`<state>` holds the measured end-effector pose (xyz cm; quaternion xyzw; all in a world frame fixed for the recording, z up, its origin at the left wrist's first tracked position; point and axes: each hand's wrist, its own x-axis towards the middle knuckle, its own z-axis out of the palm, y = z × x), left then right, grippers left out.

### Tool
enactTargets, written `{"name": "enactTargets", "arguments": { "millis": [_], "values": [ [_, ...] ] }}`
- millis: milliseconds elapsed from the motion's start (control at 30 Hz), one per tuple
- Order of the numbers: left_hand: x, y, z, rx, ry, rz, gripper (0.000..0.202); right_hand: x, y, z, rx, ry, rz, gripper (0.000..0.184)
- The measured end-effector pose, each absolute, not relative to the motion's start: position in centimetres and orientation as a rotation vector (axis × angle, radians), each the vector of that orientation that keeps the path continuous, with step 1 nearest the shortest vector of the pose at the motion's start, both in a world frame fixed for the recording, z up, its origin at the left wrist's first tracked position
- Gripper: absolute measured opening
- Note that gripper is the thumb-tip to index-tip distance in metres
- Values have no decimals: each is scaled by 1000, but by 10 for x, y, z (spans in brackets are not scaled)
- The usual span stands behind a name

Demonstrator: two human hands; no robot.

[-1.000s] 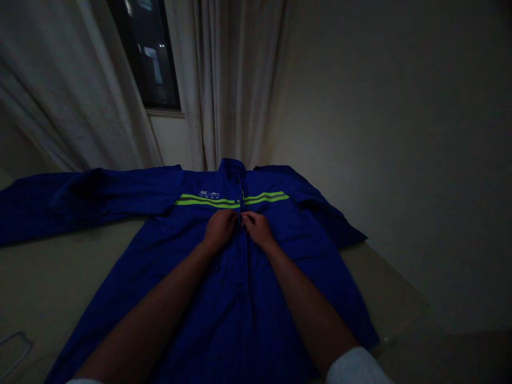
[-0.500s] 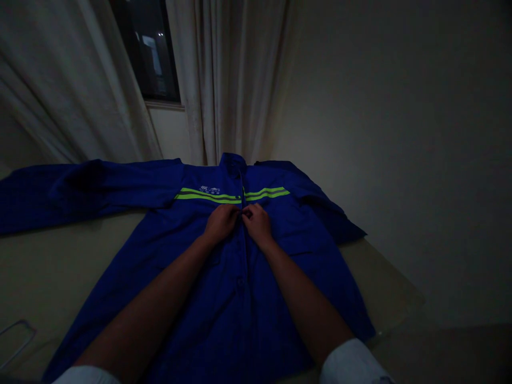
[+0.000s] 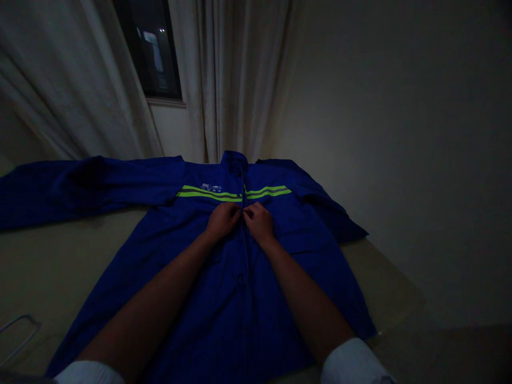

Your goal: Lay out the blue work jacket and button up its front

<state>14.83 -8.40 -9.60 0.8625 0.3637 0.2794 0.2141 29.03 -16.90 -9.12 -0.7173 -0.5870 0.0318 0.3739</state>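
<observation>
A blue work jacket (image 3: pixel 168 298) with green-yellow reflective stripes (image 3: pixel 269 192) across its chest lies spread out, front side up, collar away from me. White print (image 3: pixel 211 188) shows above the stripe on the left. My left hand (image 3: pixel 224 218) is closed, pinching the jacket's front edge just below the stripes. My right hand (image 3: pixel 259 221) faces it from the other side of the front opening, fingers pinched on the same spot. Whatever small part sits between the fingertips is too dark to make out. Lower down the front, a button (image 3: pixel 240 279) is faintly visible.
The jacket rests on a pale flat surface (image 3: pixel 100 250) that looks like a bed or table. A white wire-like loop (image 3: pixel 24 333) lies at the lower left. Behind are curtains (image 3: pixel 240 80), a dark window (image 3: pixel 154 53) and a plain wall (image 3: pixel 384 133) on the right.
Both hands stay at the same place on the jacket front, with only slight finger movement. The view has shifted very slightly.
</observation>
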Motion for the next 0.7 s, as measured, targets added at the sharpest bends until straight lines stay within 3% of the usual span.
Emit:
{"name": "enactTargets", "arguments": {
  "millis": [500,700],
  "values": [
    [147,-75,-99,2239,853,770,29,295,-164,-93,-1726,-1398,200,15],
    [146,-71,-105,2229,850,794,29,294,-164,-93,-1794,-1442,178,8]
  ]
}}
